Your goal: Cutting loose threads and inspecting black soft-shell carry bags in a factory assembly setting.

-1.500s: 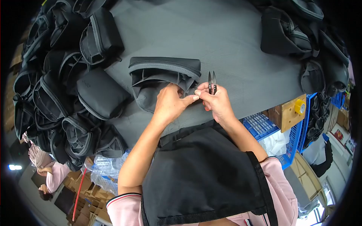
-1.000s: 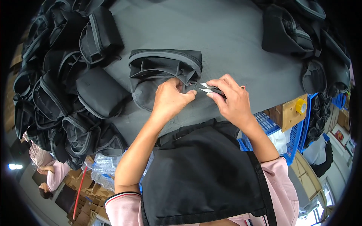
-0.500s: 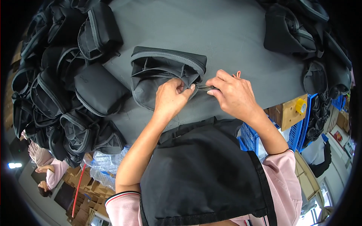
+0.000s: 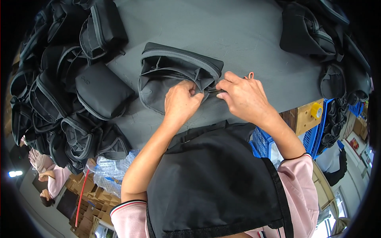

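1. The pouch (image 4: 170,71): gaping on the table (image 4: 250,43), in front of the person.
2. Left hand (image 4: 181,100): curled, fingers inside, thumb and fingertips pinching the right-hand edge.
3. Right hand (image 4: 244,96): fingers closed round snips (image 4: 215,91), tips against that edge; blade gap hidden, cannot tell.
4. Step, by judgement: trimming near the zip (image 4: 182,54) end. Next move calls for firm left pinch, blades clear of fingertips.

A dark grey table (image 4: 250,35) carries an open black pouch (image 4: 176,73) toward twelve o'clock. More pouches (image 4: 55,93) lie heaped at ten o'clock, others (image 4: 305,35) at two.
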{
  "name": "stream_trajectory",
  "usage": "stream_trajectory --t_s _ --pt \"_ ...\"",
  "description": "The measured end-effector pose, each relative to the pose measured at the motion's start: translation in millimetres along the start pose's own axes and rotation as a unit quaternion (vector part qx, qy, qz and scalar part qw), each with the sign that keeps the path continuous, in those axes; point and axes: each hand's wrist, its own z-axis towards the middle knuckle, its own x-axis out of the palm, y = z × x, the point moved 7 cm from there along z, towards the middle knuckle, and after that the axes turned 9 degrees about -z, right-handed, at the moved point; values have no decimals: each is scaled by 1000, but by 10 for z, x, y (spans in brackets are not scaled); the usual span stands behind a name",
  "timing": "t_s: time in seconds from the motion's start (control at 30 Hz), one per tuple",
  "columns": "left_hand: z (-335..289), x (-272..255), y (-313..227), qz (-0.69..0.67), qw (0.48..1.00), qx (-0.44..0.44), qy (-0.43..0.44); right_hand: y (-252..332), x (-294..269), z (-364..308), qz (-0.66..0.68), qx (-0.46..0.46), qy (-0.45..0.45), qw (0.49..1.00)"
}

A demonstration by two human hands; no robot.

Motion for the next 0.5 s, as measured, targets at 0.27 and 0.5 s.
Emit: stream_trajectory --t_s 0.27,0.5 --pt "1 0 5 -5 1000 1 4 -132 111 -41 104 -12 -45 994" --pt "-2 0 5 -7 1000 -4 6 -146 148 -98 106 -21 -81 991"
